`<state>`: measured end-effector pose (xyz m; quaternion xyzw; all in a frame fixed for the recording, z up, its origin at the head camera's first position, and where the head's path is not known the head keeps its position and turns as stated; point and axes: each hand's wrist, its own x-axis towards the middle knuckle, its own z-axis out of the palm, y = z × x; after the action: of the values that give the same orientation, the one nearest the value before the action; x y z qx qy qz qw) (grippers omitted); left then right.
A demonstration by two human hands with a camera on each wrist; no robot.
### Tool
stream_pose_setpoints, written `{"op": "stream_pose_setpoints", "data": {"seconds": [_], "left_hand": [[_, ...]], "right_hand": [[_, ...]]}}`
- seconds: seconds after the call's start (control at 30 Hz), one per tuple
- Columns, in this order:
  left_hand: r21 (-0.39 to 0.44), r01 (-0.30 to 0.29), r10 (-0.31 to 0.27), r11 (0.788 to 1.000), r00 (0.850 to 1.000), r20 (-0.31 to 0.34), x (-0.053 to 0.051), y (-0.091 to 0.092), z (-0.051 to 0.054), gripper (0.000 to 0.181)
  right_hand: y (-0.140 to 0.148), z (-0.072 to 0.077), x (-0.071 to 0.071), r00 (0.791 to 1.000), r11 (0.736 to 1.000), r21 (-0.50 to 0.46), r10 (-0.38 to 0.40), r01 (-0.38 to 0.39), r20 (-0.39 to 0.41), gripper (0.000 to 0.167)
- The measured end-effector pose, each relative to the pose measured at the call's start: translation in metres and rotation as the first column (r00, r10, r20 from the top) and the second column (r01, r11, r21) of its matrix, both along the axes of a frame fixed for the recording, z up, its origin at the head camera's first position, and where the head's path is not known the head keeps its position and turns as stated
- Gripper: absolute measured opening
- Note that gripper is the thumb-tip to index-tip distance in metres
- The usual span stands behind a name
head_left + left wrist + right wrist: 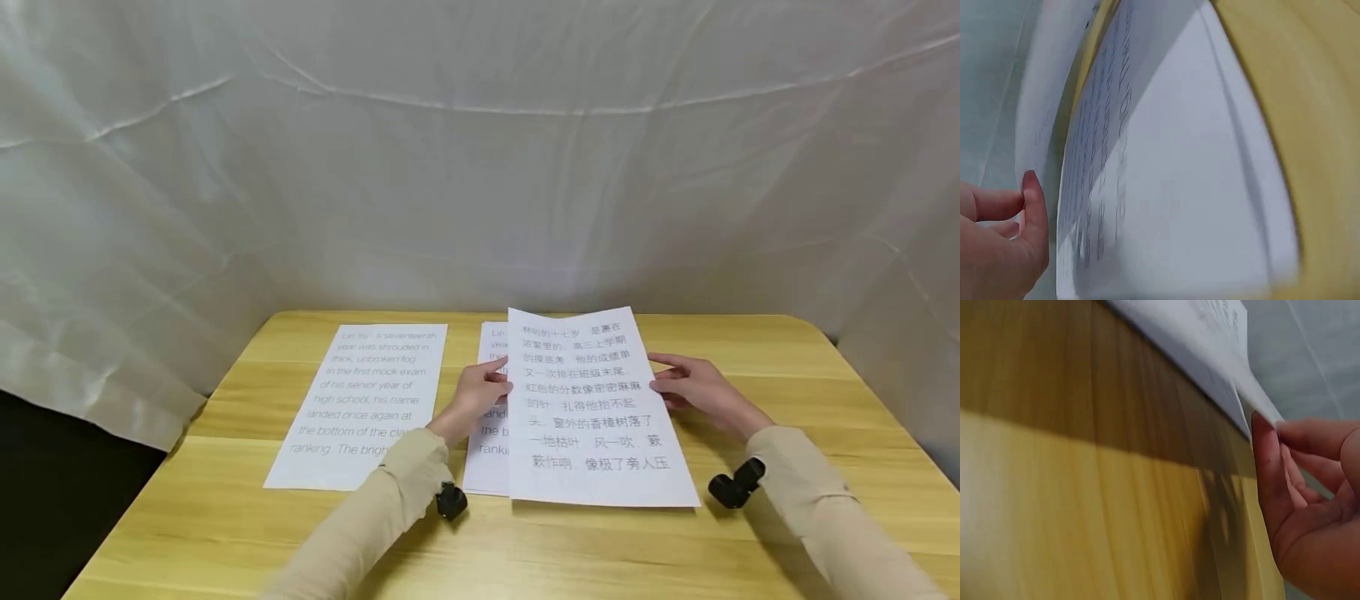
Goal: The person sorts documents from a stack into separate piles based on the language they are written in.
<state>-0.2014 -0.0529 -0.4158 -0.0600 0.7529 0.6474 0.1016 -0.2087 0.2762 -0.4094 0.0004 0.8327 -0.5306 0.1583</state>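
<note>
Between both hands a sheet of paper (592, 408) printed with Chinese characters is held up, its top edge slightly bowed. My left hand (477, 396) pinches its left edge between thumb and fingers; the left wrist view shows this pinch too, with the hand (1007, 240) at the lower left. On the opposite edge, my right hand (701, 387) pinches the sheet, and the right wrist view shows thumb and fingers (1269, 469) meeting on the paper. Below and partly covered by the held sheet lies English-printed paper (486, 467), seemingly a stack.
Farther left on the wooden table (225, 517) lies another English-printed sheet (352, 400), its lower right corner hidden by the left sleeve (397, 492). A pale, creased curtain (480, 183) hangs behind the table. Small black devices are strapped to both wrists.
</note>
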Motion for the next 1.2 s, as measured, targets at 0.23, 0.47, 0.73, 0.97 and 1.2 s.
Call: {"op": "stream_pose_setpoints", "data": {"seconds": [0.23, 0.47, 0.73, 0.97, 1.2], "left_hand": [[0.012, 0.004, -0.004, 1.0, 1.0, 0.0, 0.001, 0.028, -0.001, 0.053], [0.011, 0.001, -0.001, 1.0, 1.0, 0.007, 0.0, 0.055, 0.001, 0.052], [-0.053, 0.003, -0.004, 0.999, 1.0, -0.02, 0.002, 0.093, 0.001, 0.052], [-0.112, 0.033, -0.038, 0.993, 0.998, -0.043, 0.009, 0.122, -0.001, 0.049], [-0.116, 0.036, -0.046, 0.993, 0.995, -0.09, 0.011, 0.142, 0.0, 0.046]], "right_hand": [[0.031, -0.003, 0.004, 1.0, 0.999, -0.034, 0.024, -0.024, -0.005, 0.067], [0.058, -0.007, 0.006, 1.0, 0.998, -0.06, 0.006, -0.005, 0.022, 0.07], [0.095, -0.011, 0.008, 0.999, 0.998, -0.055, 0.025, -0.022, 0.043, 0.073], [0.127, -0.016, 0.016, 0.997, 0.996, -0.084, 0.028, -0.022, 0.076, 0.07], [0.149, -0.022, 0.02, 0.996, 0.997, -0.077, 0.005, 0.002, 0.091, 0.064]]}}
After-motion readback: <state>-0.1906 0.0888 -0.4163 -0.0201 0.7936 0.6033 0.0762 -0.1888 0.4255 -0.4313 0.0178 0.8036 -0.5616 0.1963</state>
